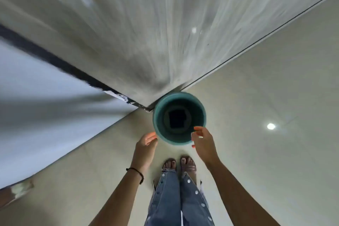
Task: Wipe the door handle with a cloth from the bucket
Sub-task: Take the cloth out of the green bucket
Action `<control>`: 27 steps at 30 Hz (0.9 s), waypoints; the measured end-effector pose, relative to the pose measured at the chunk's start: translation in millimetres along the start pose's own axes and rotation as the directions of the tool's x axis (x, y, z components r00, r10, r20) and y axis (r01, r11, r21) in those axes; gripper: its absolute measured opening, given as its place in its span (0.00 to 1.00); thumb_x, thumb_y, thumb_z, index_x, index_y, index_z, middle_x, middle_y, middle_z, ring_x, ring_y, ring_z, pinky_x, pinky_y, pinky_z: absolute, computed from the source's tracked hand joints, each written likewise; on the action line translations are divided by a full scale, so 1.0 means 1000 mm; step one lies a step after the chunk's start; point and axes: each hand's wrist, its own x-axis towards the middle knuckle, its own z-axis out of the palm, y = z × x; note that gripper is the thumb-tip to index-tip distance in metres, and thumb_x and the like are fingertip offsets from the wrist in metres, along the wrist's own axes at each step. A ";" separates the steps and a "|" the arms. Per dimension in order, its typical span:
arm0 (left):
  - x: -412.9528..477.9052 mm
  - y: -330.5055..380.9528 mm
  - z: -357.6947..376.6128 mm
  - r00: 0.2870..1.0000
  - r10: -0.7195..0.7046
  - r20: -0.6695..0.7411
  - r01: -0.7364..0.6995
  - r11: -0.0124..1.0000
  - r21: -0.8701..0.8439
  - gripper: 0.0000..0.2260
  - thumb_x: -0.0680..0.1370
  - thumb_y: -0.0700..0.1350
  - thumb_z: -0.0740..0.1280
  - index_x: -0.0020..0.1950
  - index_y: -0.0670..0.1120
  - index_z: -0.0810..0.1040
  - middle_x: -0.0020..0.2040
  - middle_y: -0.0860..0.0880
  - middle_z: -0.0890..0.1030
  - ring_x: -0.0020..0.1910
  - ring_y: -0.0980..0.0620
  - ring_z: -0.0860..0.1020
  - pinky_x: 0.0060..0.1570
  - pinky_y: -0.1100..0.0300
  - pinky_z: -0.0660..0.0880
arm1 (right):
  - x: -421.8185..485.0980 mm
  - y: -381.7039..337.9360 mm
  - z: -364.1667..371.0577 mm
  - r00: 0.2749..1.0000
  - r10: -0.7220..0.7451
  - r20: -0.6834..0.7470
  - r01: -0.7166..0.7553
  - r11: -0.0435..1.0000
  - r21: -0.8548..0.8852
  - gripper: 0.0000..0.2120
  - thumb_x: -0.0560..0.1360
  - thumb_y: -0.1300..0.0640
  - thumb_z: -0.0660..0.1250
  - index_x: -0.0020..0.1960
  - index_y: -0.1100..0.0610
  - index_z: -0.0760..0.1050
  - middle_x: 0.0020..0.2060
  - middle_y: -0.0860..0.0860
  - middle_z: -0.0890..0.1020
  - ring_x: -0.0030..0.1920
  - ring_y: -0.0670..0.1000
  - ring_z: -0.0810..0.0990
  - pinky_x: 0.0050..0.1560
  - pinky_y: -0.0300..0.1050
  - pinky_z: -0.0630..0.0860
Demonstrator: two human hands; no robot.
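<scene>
Below the camera, on the floor against the door's bottom corner, the teal bucket [161, 135] held a dark cloth [177, 119]; the right hand [202, 143], open-fingered at the rim, was nearer than the open, empty left hand [146, 140].

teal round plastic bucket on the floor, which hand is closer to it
Right. The right hand overlaps the teal round plastic bucket at its near rim; the left hand is open just beside its left wall.

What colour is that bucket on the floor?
The bucket is teal green, dark inside; the head view shows it.
</scene>
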 end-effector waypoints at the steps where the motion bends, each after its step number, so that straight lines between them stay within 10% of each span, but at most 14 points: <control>1: 0.027 -0.013 0.010 1.000 0.013 -0.015 -0.013 1.000 -0.002 0.16 0.78 0.35 0.62 0.66 0.38 0.72 0.65 0.39 0.76 0.58 0.51 0.74 0.59 0.61 0.68 | 0.036 0.017 0.017 1.000 0.016 -0.004 -0.016 1.000 0.006 0.15 0.76 0.60 0.62 0.63 0.58 0.72 0.46 0.53 0.79 0.49 0.57 0.80 0.56 0.61 0.78; 6: 0.147 -0.058 0.046 0.992 0.066 -0.107 -0.066 0.998 0.007 0.26 0.78 0.41 0.65 0.74 0.43 0.62 0.74 0.43 0.66 0.72 0.49 0.66 0.69 0.57 0.64 | 0.181 0.078 0.083 0.989 0.145 -0.001 -0.145 0.989 0.018 0.22 0.76 0.60 0.65 0.68 0.62 0.67 0.49 0.55 0.78 0.52 0.57 0.78 0.60 0.52 0.75; 16: 0.238 -0.119 0.076 0.902 0.352 -0.248 -0.324 0.934 0.149 0.15 0.78 0.36 0.61 0.65 0.44 0.70 0.49 0.59 0.77 0.45 0.67 0.76 0.45 0.76 0.71 | 0.331 0.141 0.164 0.927 0.374 -0.024 -0.371 0.925 0.079 0.39 0.75 0.58 0.69 0.76 0.67 0.51 0.75 0.61 0.62 0.74 0.59 0.63 0.74 0.45 0.60; 24: 0.236 -0.117 0.076 0.911 0.335 -0.240 -0.314 0.942 0.123 0.18 0.79 0.36 0.60 0.68 0.45 0.67 0.52 0.58 0.77 0.47 0.69 0.76 0.49 0.76 0.71 | 0.319 0.118 0.160 0.905 0.424 0.047 -0.423 0.877 0.228 0.29 0.73 0.61 0.70 0.72 0.62 0.65 0.64 0.58 0.76 0.60 0.59 0.77 0.58 0.49 0.77; 27: 0.224 -0.106 0.072 0.962 0.202 -0.182 -0.188 0.978 0.089 0.24 0.79 0.43 0.62 0.73 0.43 0.61 0.61 0.51 0.76 0.55 0.61 0.77 0.58 0.68 0.73 | 0.269 0.089 0.133 0.937 0.344 0.065 -0.349 0.897 0.271 0.16 0.70 0.61 0.72 0.56 0.63 0.75 0.48 0.56 0.79 0.45 0.55 0.79 0.45 0.49 0.79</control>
